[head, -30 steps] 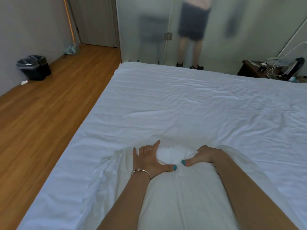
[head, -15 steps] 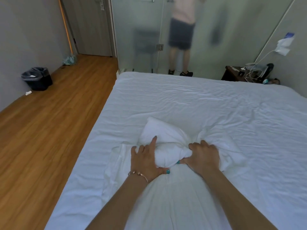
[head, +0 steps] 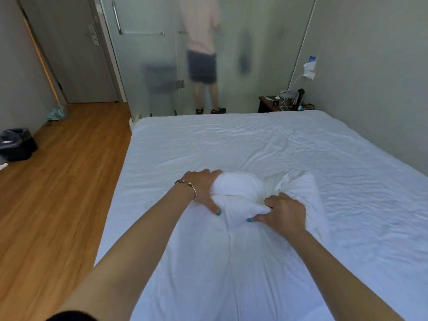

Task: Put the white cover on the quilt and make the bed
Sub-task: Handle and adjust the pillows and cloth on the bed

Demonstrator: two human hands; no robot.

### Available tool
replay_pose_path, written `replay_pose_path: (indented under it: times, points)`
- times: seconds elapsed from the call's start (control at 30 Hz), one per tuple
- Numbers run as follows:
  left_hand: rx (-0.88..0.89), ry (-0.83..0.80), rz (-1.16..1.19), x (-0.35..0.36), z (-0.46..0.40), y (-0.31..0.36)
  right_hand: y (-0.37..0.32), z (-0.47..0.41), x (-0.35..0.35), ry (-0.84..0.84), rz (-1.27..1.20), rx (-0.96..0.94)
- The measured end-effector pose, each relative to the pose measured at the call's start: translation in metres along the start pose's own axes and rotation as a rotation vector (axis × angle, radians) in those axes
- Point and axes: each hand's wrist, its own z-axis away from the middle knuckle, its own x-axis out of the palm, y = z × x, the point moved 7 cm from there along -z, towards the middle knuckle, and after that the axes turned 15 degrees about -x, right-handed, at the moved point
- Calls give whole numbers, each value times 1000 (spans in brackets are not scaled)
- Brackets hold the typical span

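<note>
Both hands work a bunched roll of white quilt (head: 238,186) lying across the bed (head: 347,181), straight ahead of the person. The left hand (head: 203,191) cups its left end with curled fingers; the right hand (head: 283,212), slightly nearer the person, pinches a fold

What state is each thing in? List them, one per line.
Quilt: bunched, rolled forward, gripped by both hands.
Left hand: fingers wrapped over the roll.
Right hand: pinching a fold.
Sheet: spread flat, wrinkled.
Bin: upright, lined with a bag.
Glass door: shut, frosted.
Charger: plugged into the wall, cable hanging.
</note>
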Motion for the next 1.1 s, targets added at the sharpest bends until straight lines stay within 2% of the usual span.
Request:
replay_pose_path:
  times: [0.1, 0.2, 0.27, 0.33, 0.43, 0.57, 0.63, 0.7, 0.73, 0.77, 0.8, 0.83, 0.9, 0.97, 1.03, 1.1]
  points:
    - [48, 3, 11, 28, 54, 33, -7, 56, -22, -61, -11, 33]
    - [64, -33, 183, 60, 106, 49, -10, 110, -42, -329, -255, 217]
    - [76, -66, 295, 80, 139, 61, -13, 133, -67, -427, -320, 271]
    - [114, -89, 360, 96, 169, 75, -23, 142, -95, -537, -141, 179]
    - [232, -133, 376, 110, 208, 102, -38, 152, -119, -577, 177, 0]
    - [381, -113, 322, 134, 246, 123, -60, 193, -104, -808, 152, -3]
    - [382, -170, 495, 153, 263, 114, -68, 223, -101, -802, 139, 36]
    - [291, -214, 890, 159, 270, 89, -81, 253, -99, -741, 148, 65]
    - [206, -151, 1033, 159, 268, 71, -89, 268, -95, -719, 132, 89]
    - [110, -49, 1027, 164, 261, 52, -95, 281, -89, -707, 121, 113]
    - [24, -15, 968, 172, 254, 39, -101, 291, -84, -693, 118, 142]
    - [-58, -52, 874, 188, 248, 29, -104, 298, -78, -685, 131, 176]
    - [-205, -258, 834, 229, 245, 22, -99, 305, -74, -651, 131, 284]
    - [-322, -389, 1010, 264, 246, 27, -91, 306, -72, -666, 84, 349]
    - [-514, -365, 1236, 278, 242, 32, -79, 305, -63, -780, 55, 317]
    - [-717, -299, 1344, 272, 236, 37, -67, 299, -55, -946, -147, 305]
